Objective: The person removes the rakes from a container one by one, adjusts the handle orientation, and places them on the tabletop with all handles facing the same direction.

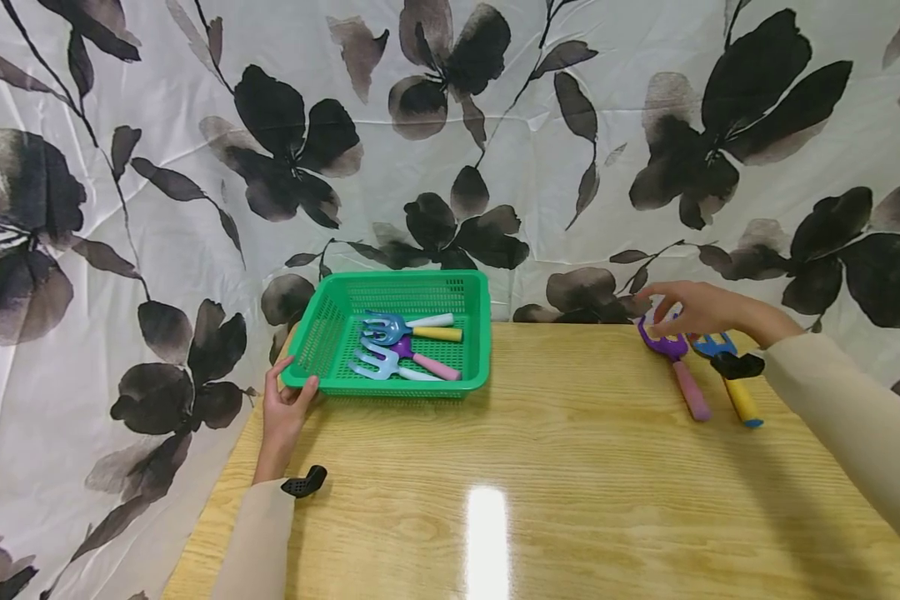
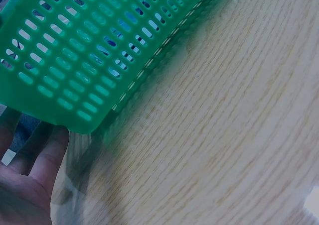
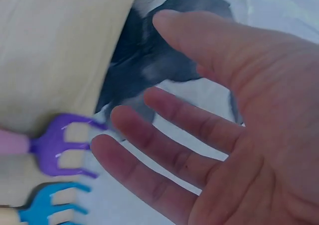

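My left hand [image 1: 281,415] holds the near left corner of a green plastic basket [image 1: 390,388], fingers along the left side and thumb at the front rim. In the left wrist view its fingers [image 2: 49,153] lie against the basket's end, below the slotted wall. My right hand [image 1: 708,308] hovers at the table's far right, fingers spread and nothing held. Below it lie a toy garden fork with purple head and pink handle [image 1: 692,390] and a blue fork with yellow handle [image 1: 742,402]. The right wrist view shows the purple fork head [image 3: 50,145] beside the fingertips.
Inside the basket lie several toy forks, among them a blue one with a yellow handle [image 1: 438,333], a pink-handled purple one [image 1: 437,366] and a pale blue one [image 1: 378,363]. The wooden table [image 1: 570,467] ends at a floral curtain [image 1: 555,192] behind.
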The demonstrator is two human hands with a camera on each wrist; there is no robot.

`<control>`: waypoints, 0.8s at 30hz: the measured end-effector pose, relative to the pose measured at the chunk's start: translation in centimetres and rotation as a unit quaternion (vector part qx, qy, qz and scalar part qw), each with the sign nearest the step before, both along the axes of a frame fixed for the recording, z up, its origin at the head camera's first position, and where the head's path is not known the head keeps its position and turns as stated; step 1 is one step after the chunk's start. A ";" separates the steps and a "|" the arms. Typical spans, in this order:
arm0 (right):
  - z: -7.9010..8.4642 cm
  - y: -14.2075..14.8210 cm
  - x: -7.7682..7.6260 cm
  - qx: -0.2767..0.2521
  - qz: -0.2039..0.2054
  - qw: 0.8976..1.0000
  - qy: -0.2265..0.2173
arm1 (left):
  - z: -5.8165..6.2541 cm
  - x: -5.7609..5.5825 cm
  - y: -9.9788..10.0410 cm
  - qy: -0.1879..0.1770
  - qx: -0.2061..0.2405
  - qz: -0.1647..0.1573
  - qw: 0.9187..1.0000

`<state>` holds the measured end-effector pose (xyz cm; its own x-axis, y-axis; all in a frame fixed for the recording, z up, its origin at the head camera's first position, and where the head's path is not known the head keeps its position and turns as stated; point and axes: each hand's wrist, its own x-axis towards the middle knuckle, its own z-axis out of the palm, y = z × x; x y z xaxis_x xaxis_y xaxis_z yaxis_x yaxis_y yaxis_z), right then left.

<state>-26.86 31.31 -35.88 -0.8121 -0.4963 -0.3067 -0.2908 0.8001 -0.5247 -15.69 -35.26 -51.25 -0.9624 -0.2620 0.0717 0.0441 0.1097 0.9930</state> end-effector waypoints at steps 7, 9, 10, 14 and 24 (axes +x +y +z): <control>2.5 -3.7 -1.9 -0.004 0.039 0.999 0.003 | -0.2 -0.5 -0.3 -0.008 0.024 -0.002 1.000; 3.1 -4.7 -2.3 -0.006 0.049 0.999 0.018 | -0.3 -0.6 -0.4 -0.007 0.029 -0.005 1.000; 3.4 -5.2 -2.6 -0.006 0.054 0.998 0.027 | -0.3 -0.6 -0.4 -0.006 0.030 -0.006 1.000; 4.3 -7.0 -3.3 -0.006 0.071 0.996 0.058 | -0.3 -0.5 -0.3 -0.001 0.021 -0.007 1.000; 5.4 -11.8 -4.6 -0.010 0.080 0.994 0.071 | -0.5 -0.3 -0.1 0.018 0.015 -0.002 1.000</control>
